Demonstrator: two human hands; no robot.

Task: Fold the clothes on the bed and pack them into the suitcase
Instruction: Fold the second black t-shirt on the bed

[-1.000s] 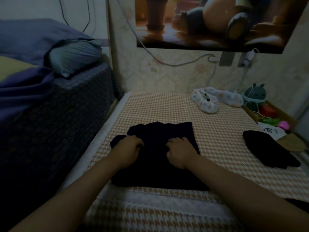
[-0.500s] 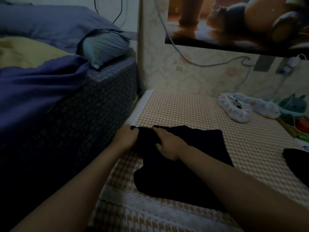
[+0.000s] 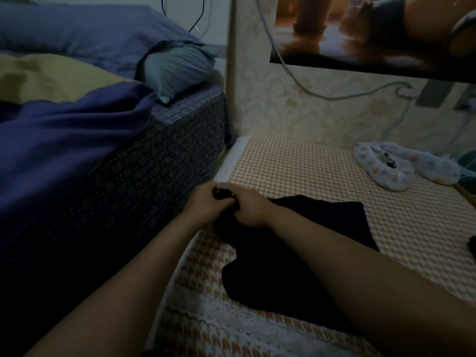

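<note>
A black garment (image 3: 304, 243) lies spread on the houndstooth-patterned bed (image 3: 309, 171) in front of me. My left hand (image 3: 203, 202) and my right hand (image 3: 249, 207) meet at its far left corner, close to the bed's left edge. Both hands have curled fingers and grip a bunched bit of the black fabric between them. My forearms cover part of the garment's near side. No suitcase is in view.
A higher bed with a dark patterned mattress side (image 3: 159, 161), a blue blanket (image 3: 64, 140) and a grey-green pillow (image 3: 177, 68) rises at the left. A white patterned cloth item (image 3: 396, 171) lies at the far right. Another dark garment's edge (image 3: 472, 244) shows at the right border.
Both hands have slid from the garment's middle to its far left corner and now bunch the fabric there. The view has swung left.
</note>
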